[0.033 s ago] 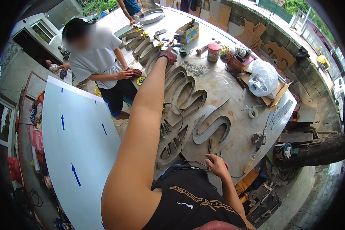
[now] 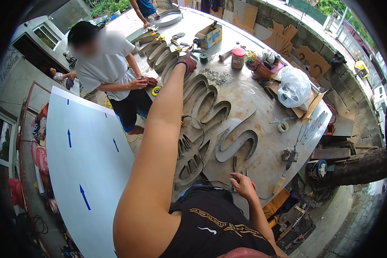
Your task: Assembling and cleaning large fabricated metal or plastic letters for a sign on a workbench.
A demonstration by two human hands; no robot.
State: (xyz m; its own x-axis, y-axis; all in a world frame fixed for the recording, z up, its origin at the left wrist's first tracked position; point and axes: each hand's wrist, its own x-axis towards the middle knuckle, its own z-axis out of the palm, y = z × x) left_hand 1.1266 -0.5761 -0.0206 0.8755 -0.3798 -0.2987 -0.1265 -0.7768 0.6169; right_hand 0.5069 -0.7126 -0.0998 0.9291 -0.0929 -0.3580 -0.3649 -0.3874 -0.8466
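My left arm stretches far across the table, and my left hand (image 2: pixel 189 65), in a red and grey work glove, is at the row of bent metal channel letters (image 2: pixel 164 58). Its fingers are hidden behind the back of the hand, so any grip is unclear. Bare and low at the near table edge, my right hand (image 2: pixel 244 185) has its fingers half bent and apart. A small red thing (image 2: pixel 254 185) shows beside it, mostly hidden. Close to that hand lies a grey metal S-shaped letter (image 2: pixel 241 146). More metal letters (image 2: pixel 208 103) run between my hands.
A co-worker (image 2: pixel 101 60) in a white shirt stands at the table's left; another person (image 2: pixel 144 10) is at the far end. On the metal table (image 2: pixel 266 107) are a red-lidded jar (image 2: pixel 238 58), a box (image 2: pixel 210 36), a plastic bag (image 2: pixel 294 88) and a tape roll (image 2: pixel 283 127). A white sheet (image 2: pixel 86 163) lies left.
The view has shifted very slightly. The co-worker's gloved hand has moved a little at the table edge; my own hands look the same.
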